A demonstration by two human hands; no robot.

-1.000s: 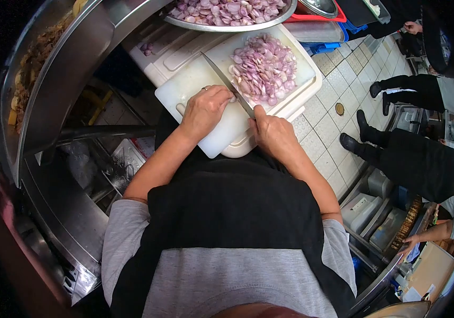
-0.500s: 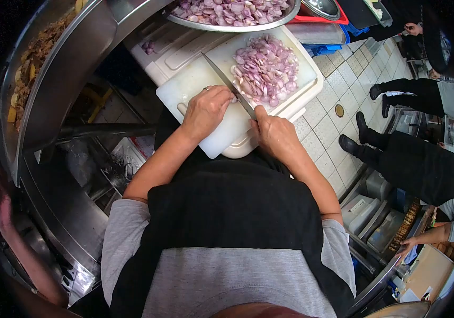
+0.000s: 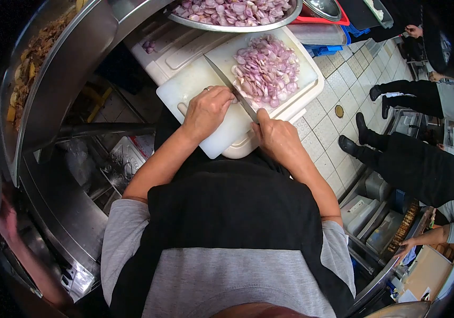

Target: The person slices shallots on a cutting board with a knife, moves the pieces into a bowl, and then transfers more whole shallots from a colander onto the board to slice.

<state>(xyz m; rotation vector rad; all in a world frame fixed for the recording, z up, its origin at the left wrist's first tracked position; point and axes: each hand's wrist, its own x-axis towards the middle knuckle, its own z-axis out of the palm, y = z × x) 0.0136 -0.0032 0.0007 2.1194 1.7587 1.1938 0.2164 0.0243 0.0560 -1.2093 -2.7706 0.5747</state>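
Note:
My right hand is closed round the handle of a kitchen knife, its blade slanting up and left across the white cutting board. Against the near side of the blade, my left hand has its fingers bent and pressed together on a pale shallot, mostly hidden under the fingertips. A heap of sliced shallots lies on the board just beyond the blade. The board rests on a white plastic lid.
A metal bowl of sliced shallots stands beyond the board. At left rises a large steel pan holding cooked food, with another person's hand below it. Co-workers in dark aprons stand on the tiled floor at right.
My right hand and the knife have shifted very slightly. My left hand stays in place. At the far left, the other person's hand has moved a little down and right.

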